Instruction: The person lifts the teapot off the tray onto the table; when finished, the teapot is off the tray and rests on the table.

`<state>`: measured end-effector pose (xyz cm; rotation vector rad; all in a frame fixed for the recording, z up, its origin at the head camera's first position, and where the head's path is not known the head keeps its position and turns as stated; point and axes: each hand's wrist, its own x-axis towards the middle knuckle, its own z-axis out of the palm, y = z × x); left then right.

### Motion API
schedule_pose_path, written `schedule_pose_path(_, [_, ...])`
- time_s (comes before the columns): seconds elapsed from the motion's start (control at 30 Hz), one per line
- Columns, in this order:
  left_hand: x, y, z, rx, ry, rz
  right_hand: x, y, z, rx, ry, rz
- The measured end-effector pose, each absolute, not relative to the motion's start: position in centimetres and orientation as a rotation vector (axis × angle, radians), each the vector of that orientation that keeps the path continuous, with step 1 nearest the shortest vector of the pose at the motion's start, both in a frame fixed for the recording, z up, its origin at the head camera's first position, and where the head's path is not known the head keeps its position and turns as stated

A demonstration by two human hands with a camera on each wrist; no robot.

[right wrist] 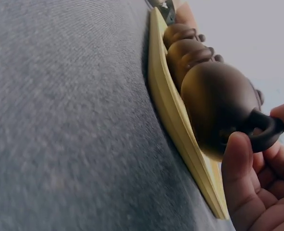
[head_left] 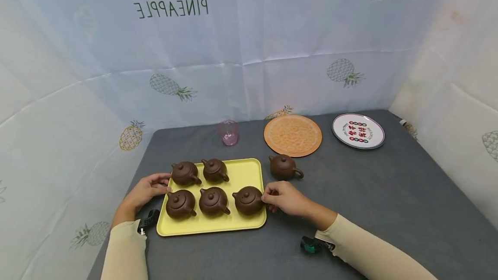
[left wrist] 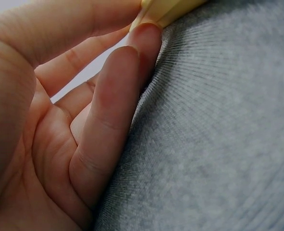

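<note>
A yellow tray (head_left: 241,168) bears several small dark brown teapots in two rows. My right hand (head_left: 285,198) pinches the handle of the front-right teapot (head_left: 248,201); in the right wrist view thumb and fingers meet around that handle (right wrist: 271,137), with the teapot over the tray's edge area. At the tray's left side, my left hand (head_left: 145,191) holds the rim, its thumb and fingertips at the yellow edge (left wrist: 168,12) in the left wrist view. Another brown teapot (head_left: 283,167) stands on the grey cloth just right of the tray, its handle pointing right.
Behind the tray stands a pink transparent cup (head_left: 228,133). An orange round mat (head_left: 292,135) and a white plate (head_left: 358,131) with red writing lie along the back of the grey table (head_left: 369,193). White curtains (head_left: 272,33) printed with pineapples hang behind and beside it.
</note>
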<state>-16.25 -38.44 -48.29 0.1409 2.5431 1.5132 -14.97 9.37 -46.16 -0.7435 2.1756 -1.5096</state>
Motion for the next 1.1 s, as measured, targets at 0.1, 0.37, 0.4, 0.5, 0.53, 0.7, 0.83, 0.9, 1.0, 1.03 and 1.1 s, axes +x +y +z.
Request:
schedule_pose_path(0.1, [-16.3, -38.4, -48.4, 0.131, 2.55, 1.495, -15.2, 10.0, -45.9, -0.732, 2.168, -1.531])
schedule_pose_path(0.37, [-16.8, -38.4, -48.0, 0.111, 2.537, 1.504, -16.1, 12.8, -45.1, -0.767, 2.141, -1.618])
schedule_pose_path(0.4, [-16.8, -38.4, -48.0, 0.105, 2.535, 1.502, -16.2, 13.2, -44.9, -0.774, 2.134, -1.632])
schedule_pose_path(0.5, [-16.7, -38.5, -48.1, 0.093, 2.534, 1.499, -16.5, 14.4, -44.5, -0.799, 2.127, -1.672])
schedule_pose_path(0.53, [-16.6, -38.6, -48.2, 0.086, 2.539, 1.5, -16.5, 14.7, -44.3, -0.805, 2.129, -1.68])
schedule_pose_path(0.7, [-16.5, -38.9, -48.5, 0.09, 2.561, 1.497, -16.9, 16.8, -43.4, -0.784, 2.169, -1.712])
schedule_pose_path(0.83, [-16.4, -39.1, -48.7, 0.104, 2.557, 1.496, -17.1, 18.8, -42.4, -0.753, 2.197, -1.761])
schedule_pose_path(0.9, [-16.2, -39.2, -48.7, 0.107, 2.554, 1.501, -17.3, 19.7, -41.9, -0.739, 2.226, -1.779])
schedule_pose_path(1.0, [-16.2, -39.3, -48.6, 0.111, 2.548, 1.511, -17.6, 20.9, -41.2, -0.709, 2.272, -1.797])
schedule_pose_path(1.03, [-16.2, -39.3, -48.6, 0.111, 2.543, 1.511, -17.7, 21.3, -41.0, -0.698, 2.284, -1.804])
schedule_pose_path(1.1, [-16.4, -39.2, -48.5, 0.114, 2.533, 1.518, -17.8, 22.0, -40.7, -0.663, 2.315, -1.808])
